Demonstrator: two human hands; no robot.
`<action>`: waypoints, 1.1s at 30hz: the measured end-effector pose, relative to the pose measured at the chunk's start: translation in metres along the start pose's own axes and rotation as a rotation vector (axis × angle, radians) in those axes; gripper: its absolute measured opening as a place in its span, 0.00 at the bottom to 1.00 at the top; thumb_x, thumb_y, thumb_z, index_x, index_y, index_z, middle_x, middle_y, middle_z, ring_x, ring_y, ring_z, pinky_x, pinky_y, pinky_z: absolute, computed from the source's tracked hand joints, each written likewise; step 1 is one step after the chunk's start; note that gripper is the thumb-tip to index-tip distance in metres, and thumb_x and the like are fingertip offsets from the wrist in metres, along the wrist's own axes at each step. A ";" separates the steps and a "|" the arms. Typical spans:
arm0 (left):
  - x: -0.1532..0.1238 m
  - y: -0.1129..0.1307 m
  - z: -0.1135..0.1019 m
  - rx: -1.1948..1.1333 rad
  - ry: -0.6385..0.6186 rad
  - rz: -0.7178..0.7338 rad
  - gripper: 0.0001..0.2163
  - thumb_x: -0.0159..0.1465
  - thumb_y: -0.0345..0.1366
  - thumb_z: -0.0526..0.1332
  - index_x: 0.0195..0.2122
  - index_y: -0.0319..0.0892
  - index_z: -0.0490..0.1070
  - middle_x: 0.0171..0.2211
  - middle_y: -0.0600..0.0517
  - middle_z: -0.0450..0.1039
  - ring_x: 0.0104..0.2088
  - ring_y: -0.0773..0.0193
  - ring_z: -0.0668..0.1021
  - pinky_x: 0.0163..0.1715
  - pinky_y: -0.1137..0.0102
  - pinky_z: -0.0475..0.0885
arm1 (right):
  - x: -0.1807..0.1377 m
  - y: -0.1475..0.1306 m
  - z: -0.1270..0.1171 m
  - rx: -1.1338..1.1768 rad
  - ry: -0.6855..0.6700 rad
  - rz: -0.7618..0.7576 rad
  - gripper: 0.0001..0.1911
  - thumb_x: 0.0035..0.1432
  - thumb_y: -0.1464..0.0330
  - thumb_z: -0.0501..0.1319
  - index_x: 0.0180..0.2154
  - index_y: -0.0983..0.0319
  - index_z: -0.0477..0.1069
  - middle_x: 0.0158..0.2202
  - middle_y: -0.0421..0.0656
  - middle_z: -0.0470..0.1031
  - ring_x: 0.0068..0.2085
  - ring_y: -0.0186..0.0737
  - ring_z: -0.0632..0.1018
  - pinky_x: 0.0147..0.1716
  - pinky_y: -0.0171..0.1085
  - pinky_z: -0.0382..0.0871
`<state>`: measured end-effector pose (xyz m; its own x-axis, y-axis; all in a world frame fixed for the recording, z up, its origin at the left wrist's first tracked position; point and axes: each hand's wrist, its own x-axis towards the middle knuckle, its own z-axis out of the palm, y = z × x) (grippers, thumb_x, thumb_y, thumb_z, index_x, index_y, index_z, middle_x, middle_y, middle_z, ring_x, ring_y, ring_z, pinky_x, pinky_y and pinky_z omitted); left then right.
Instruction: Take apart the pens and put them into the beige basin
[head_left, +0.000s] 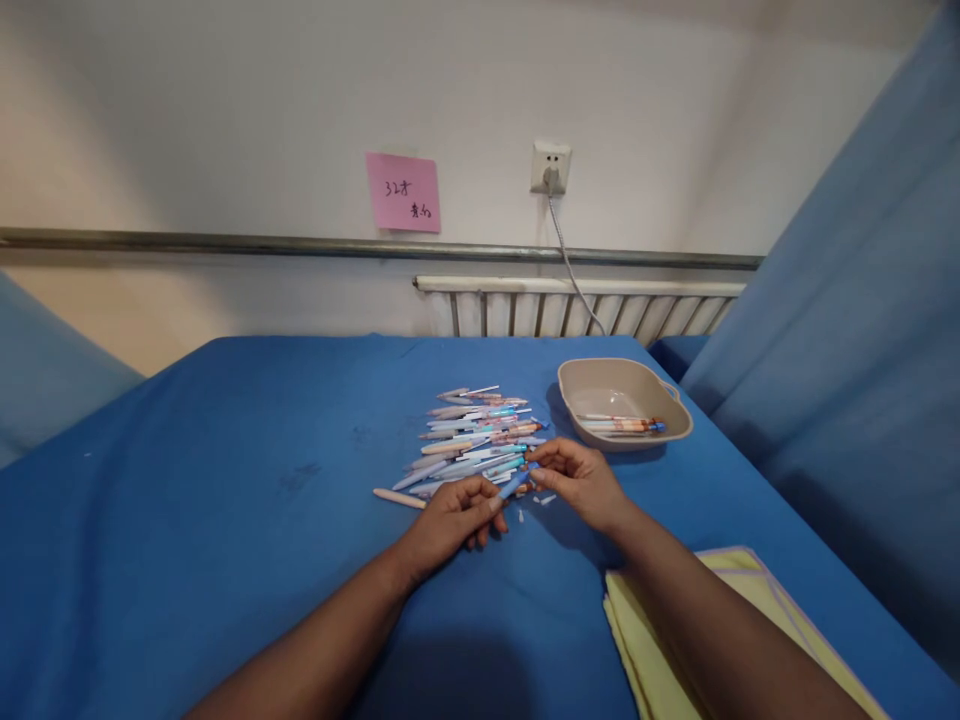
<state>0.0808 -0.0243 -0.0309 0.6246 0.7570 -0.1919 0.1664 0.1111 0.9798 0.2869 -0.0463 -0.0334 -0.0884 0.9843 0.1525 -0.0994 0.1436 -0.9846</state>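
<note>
A blue pen (514, 485) is held between my two hands above the near edge of a pile of pens. My left hand (466, 508) is closed around its lower part. At its other end, the fingertips of my right hand (574, 478) pinch the pen; what exactly they grip there is too small to tell. The pile of pens (469, 440), in pale blue, grey, white and orange tones, lies just beyond my hands. One peach-coloured pen (399, 498) sticks out at the left, beside my left hand. Several tiny white pieces (545, 499) lie near my right hand.
A beige basin (600, 375) with several pens (622, 425) inside stands at the back right. A folded yellow cloth (739, 580) lies under my right forearm. The blue sheet (187, 500) covers the table. Blue curtains (862, 220) hang at the sides; a cord (566, 260) runs down from the wall socket.
</note>
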 end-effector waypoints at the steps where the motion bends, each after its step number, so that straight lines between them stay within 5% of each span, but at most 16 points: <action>1: 0.000 0.000 0.000 -0.031 -0.015 -0.008 0.16 0.58 0.47 0.61 0.32 0.37 0.68 0.26 0.51 0.75 0.18 0.73 0.70 0.17 0.78 0.62 | 0.000 0.000 0.000 -0.002 -0.004 0.000 0.14 0.48 0.60 0.67 0.35 0.61 0.71 0.26 0.39 0.75 0.28 0.35 0.76 0.32 0.38 0.70; 12: -0.006 0.002 0.000 -0.416 -0.283 -0.211 0.16 0.60 0.47 0.60 0.36 0.35 0.70 0.25 0.46 0.78 0.17 0.67 0.75 0.13 0.78 0.64 | -0.005 -0.006 -0.001 -0.144 -0.054 0.029 0.14 0.48 0.58 0.66 0.30 0.61 0.72 0.21 0.37 0.70 0.22 0.32 0.70 0.23 0.33 0.65; 26: -0.007 -0.003 0.002 -0.421 -0.285 -0.233 0.14 0.57 0.42 0.65 0.36 0.36 0.70 0.25 0.50 0.76 0.16 0.72 0.72 0.15 0.79 0.65 | -0.012 -0.007 0.002 -0.255 -0.211 0.087 0.17 0.52 0.54 0.63 0.27 0.61 0.67 0.20 0.36 0.66 0.22 0.30 0.66 0.22 0.32 0.60; 33: -0.005 -0.002 0.004 -0.421 -0.231 -0.209 0.16 0.55 0.45 0.65 0.35 0.37 0.68 0.24 0.52 0.73 0.16 0.74 0.70 0.15 0.79 0.64 | -0.003 -0.007 -0.024 -0.291 -0.094 0.073 0.13 0.54 0.58 0.60 0.29 0.61 0.65 0.22 0.37 0.67 0.24 0.32 0.68 0.25 0.33 0.63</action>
<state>0.0803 -0.0305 -0.0324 0.7706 0.5347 -0.3468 0.0141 0.5298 0.8480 0.3116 -0.0483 -0.0286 -0.1777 0.9813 0.0740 0.1975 0.1093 -0.9742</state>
